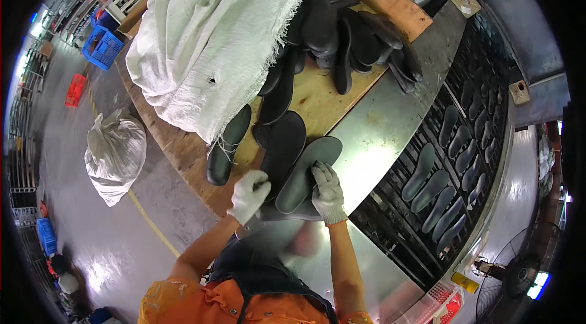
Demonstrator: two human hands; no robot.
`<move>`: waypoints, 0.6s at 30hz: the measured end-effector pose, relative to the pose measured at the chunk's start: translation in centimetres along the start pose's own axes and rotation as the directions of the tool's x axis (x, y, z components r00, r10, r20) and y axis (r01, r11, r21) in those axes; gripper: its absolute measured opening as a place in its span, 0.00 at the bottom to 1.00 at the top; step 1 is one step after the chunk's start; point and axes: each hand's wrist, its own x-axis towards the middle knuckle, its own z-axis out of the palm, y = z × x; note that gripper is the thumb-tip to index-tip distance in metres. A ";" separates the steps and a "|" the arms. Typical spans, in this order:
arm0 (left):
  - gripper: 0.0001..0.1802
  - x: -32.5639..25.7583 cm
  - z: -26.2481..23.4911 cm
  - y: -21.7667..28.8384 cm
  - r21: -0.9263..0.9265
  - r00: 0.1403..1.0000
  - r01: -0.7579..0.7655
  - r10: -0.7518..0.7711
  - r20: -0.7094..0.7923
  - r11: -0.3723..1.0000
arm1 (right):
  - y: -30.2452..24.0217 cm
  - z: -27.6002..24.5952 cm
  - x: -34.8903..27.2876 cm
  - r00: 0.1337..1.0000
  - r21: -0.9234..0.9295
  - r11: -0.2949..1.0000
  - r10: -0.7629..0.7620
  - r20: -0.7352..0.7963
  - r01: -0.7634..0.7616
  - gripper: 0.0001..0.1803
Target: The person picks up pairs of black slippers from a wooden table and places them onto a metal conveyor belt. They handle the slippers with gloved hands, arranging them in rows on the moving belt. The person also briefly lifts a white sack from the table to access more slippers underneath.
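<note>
Both my hands wear white knit gloves. My left hand (pixel 249 194) is curled against the near edge of a black shoe sole (pixel 282 145) lying on the wooden table (pixel 317 99). My right hand (pixel 328 192) grips the near end of a grey-green sole (pixel 307 171) that lies slanted beside the black one. Another dark sole (pixel 228 144) lies to the left, partly under a white woven sack (pixel 207 37). A heap of black soles (pixel 348 37) spills from the sack's mouth at the far side.
A metal sheet (pixel 384 122) runs to the right of the table, then a dark slatted conveyor (pixel 455 159) carrying several grey-green soles. A tied white sack (pixel 115 154) sits on the floor at left. Blue and red crates stand far left; a fan (pixel 519 272) at lower right.
</note>
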 end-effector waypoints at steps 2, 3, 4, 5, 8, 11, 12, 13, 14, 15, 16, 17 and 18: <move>0.13 3.2 -0.5 0.7 0.005 0.984 -0.149 0.149 -0.098 0.989 | -0.2 0.2 -0.8 0.994 0.030 1.000 0.011 -0.108 -0.007 0.30; 0.14 5.1 -0.7 1.2 0.051 0.986 -0.114 0.120 -0.118 0.992 | -0.6 0.1 -1.0 0.988 0.050 0.996 0.085 -0.132 -0.079 0.28; 0.16 7.4 -0.6 1.4 0.033 0.976 -0.164 0.167 -0.137 0.986 | -1.3 -0.2 -1.1 0.975 0.070 0.986 0.159 -0.154 -0.150 0.27; 0.19 9.6 -0.7 1.8 0.159 0.981 -0.140 0.159 -0.112 0.977 | -2.1 -0.5 -1.3 0.956 0.090 0.970 0.238 -0.174 -0.225 0.25; 0.30 15.7 0.5 1.5 0.299 0.979 -0.015 0.075 -0.188 0.954 | -5.3 -1.1 -0.9 0.767 0.314 0.747 0.637 -0.084 -0.586 0.41; 0.40 20.7 -0.1 -3.1 0.046 0.990 0.057 -0.051 -0.134 0.997 | -7.1 0.9 0.4 0.606 0.455 0.493 0.783 0.140 -0.742 0.61; 0.40 20.7 1.2 -1.3 0.079 0.992 0.087 -0.079 -0.098 0.993 | -6.8 1.3 0.6 0.562 0.435 0.466 0.818 0.120 -0.771 0.62; 0.41 20.7 2.2 0.5 0.115 0.992 0.116 -0.109 -0.067 0.987 | -6.4 1.4 0.8 0.519 0.416 0.438 0.849 0.101 -0.797 0.63; 0.41 20.5 2.3 2.1 0.161 0.989 0.147 -0.141 -0.050 0.976 | -6.6 0.8 1.6 0.457 0.390 0.386 0.883 0.107 -0.836 0.62; 0.41 20.5 2.2 2.7 0.130 0.992 0.125 -0.126 -0.001 0.984 | -7.5 -0.4 2.9 0.401 0.367 0.336 0.909 0.115 -0.867 0.61; 0.41 20.4 2.1 3.1 0.098 0.993 0.106 -0.111 0.048 0.990 | -7.9 -1.1 3.5 0.344 0.344 0.286 0.931 0.121 -0.895 0.61; 0.41 20.5 2.0 3.7 0.063 0.992 0.083 -0.089 0.092 0.995 | -7.4 -0.6 3.5 0.378 0.376 0.323 0.922 0.081 -0.868 0.61; 0.42 21.0 1.5 2.3 0.080 0.991 0.103 -0.109 0.072 0.991 | -7.3 0.6 3.6 0.422 0.406 0.366 0.905 0.056 -0.838 0.62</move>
